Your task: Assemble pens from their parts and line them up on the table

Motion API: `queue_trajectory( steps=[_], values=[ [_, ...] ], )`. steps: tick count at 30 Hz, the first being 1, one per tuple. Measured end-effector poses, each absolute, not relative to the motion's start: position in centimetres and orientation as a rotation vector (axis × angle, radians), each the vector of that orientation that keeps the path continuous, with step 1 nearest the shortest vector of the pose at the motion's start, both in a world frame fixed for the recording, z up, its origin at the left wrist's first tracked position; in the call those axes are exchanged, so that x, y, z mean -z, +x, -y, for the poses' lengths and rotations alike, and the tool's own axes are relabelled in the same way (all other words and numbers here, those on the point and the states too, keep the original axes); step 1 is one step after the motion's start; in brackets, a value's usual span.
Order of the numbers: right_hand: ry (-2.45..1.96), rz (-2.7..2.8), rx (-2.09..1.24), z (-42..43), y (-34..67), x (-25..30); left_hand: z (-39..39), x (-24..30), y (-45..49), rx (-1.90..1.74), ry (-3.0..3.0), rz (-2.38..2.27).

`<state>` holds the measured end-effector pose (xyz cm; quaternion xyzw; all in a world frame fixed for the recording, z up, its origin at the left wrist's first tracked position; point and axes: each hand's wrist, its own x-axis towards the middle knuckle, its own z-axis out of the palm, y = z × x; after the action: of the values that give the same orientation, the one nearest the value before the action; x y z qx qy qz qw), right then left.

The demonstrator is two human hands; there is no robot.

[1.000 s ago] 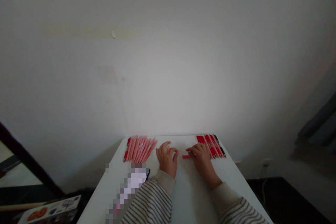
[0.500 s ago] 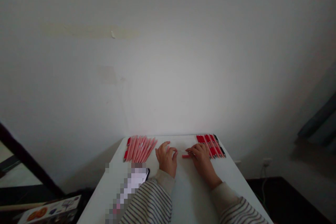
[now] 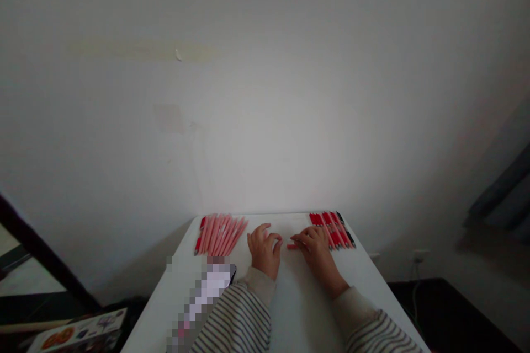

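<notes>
My left hand [image 3: 265, 252] is over the white table [image 3: 290, 309], its thumb and index finger pinched together. Whatever is between those fingertips is too small to make out. Facing it, my right hand [image 3: 318, 251] is closed in a pinch on something thin that I cannot make out. Beneath the right fingers a short red-pink piece [image 3: 292, 246] lies on the table, partly hidden by the hand. To the left lies a fanned pile of pink pen-like sticks [image 3: 221, 235]. Beyond my right hand is a row of red and pink pens [image 3: 337, 231], with dark ends.
A phone [image 3: 215, 287], its screen pixelated, lies near my left forearm. The wall [image 3: 265, 121] rises directly behind the table's far edge. A printed box [image 3: 78, 333] is low at the left, and a dark cloth [image 3: 503, 193] hangs at the right.
My left hand has shifted slightly right. The thin pale piece that spanned the gap between my fingertips no longer shows there. My right fingertips have moved slightly left.
</notes>
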<state>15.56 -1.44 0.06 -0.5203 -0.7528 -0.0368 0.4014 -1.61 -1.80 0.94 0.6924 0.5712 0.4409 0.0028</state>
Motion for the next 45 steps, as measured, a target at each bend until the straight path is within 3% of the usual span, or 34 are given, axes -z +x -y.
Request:
queue_trajectory(
  steps=[34,45],
  values=[
    [-1.2,1.929,-0.139,1.8,15.0,-0.9,1.9,-0.8,-1.5,-1.26,2.228,-1.696],
    [-1.309,1.911,-0.001,1.2,16.3,-0.2,1.4,-0.5,-2.1,-1.28,2.226,-1.744]
  ],
)
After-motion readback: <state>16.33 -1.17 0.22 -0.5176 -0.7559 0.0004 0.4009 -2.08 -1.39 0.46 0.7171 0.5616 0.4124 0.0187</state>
